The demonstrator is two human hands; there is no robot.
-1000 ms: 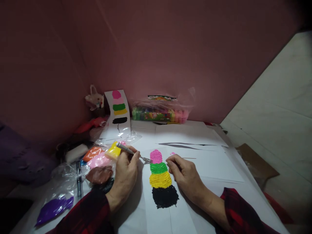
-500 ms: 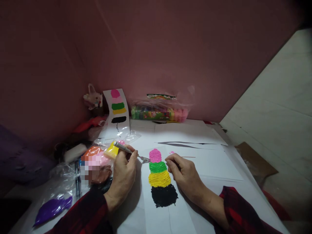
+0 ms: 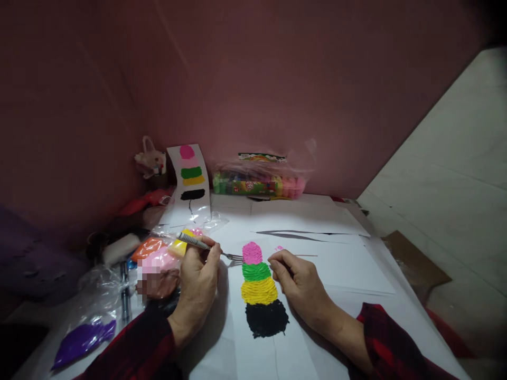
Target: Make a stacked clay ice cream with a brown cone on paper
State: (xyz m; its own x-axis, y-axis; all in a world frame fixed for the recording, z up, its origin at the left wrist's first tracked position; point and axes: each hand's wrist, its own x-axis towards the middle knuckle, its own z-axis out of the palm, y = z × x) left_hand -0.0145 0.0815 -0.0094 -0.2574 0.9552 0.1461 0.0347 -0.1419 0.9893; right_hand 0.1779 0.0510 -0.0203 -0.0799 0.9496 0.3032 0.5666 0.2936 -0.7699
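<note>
In my left hand [image 3: 198,279] is a fork [image 3: 216,250] with a striped handle, gripped like a pencil. Its tines meet the left edge of the pink clay patch [image 3: 252,253]. Below that patch lie ridged bands of green clay [image 3: 256,272], yellow clay [image 3: 259,291] and black clay [image 3: 267,319], stacked down a white paper strip [image 3: 253,356]. My right hand [image 3: 303,282] rests at the right of the clay, thumb and fingertips pinched together; anything between them is too small to make out. A bit of pink clay [image 3: 279,248] shows just behind it.
Bags of coloured clay [image 3: 158,258] crowd the left side, with a purple clay bag [image 3: 85,338] nearer me. A painted paper strip [image 3: 192,177] leans at the back beside a plastic pack of clay sticks [image 3: 257,184]. White sheets [image 3: 356,269] lie to the right.
My left hand has shifted slightly left, and the fork handle sits lower and flatter. The tines stay by the pink clay's left edge. My right hand has hardly moved.
</note>
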